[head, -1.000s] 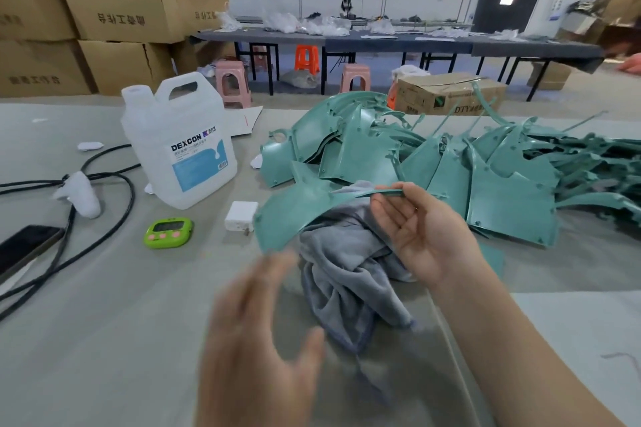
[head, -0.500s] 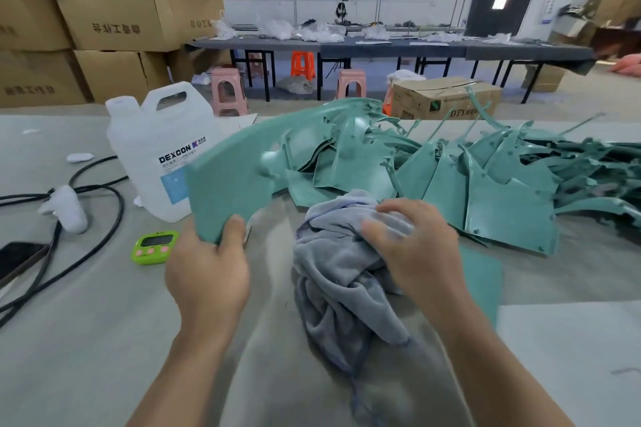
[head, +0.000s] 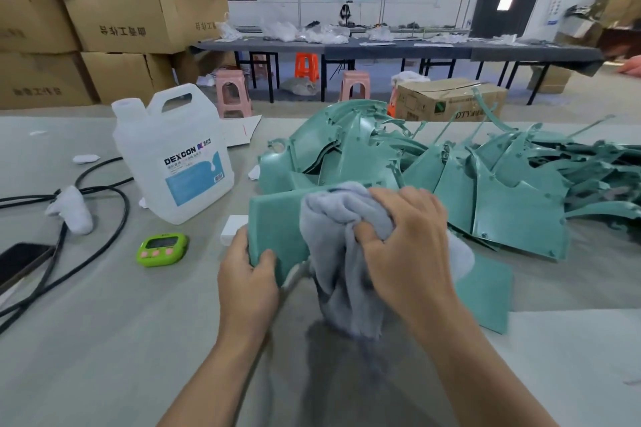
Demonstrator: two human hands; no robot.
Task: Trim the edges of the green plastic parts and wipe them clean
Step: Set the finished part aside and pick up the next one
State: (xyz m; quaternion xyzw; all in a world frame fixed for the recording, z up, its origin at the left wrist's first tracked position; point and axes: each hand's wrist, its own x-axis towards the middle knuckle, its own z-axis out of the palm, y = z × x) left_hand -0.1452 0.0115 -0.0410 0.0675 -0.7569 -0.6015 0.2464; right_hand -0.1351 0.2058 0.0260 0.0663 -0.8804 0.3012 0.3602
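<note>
My left hand (head: 248, 276) grips the near left edge of a flat green plastic part (head: 275, 224), holding it above the table. A grey cloth (head: 333, 236) is bunched in my right hand (head: 406, 243), which presses it onto the part's upper face. The cloth's loose end hangs down toward the table. Behind my hands lies a big heap of green plastic parts (head: 451, 177). Another flat green piece (head: 485, 291) lies on the table under my right wrist.
A white DEXCON jug (head: 173, 156) stands at the left, with a green timer (head: 161, 250), a small white block (head: 233, 229), black cables (head: 86, 218) and a phone (head: 20, 262) nearby. Cardboard boxes (head: 104, 21) are stacked at the back left.
My left hand took hold of the green part and brought it lower and nearer. My right hand closed on the cloth and moved it onto the part.
</note>
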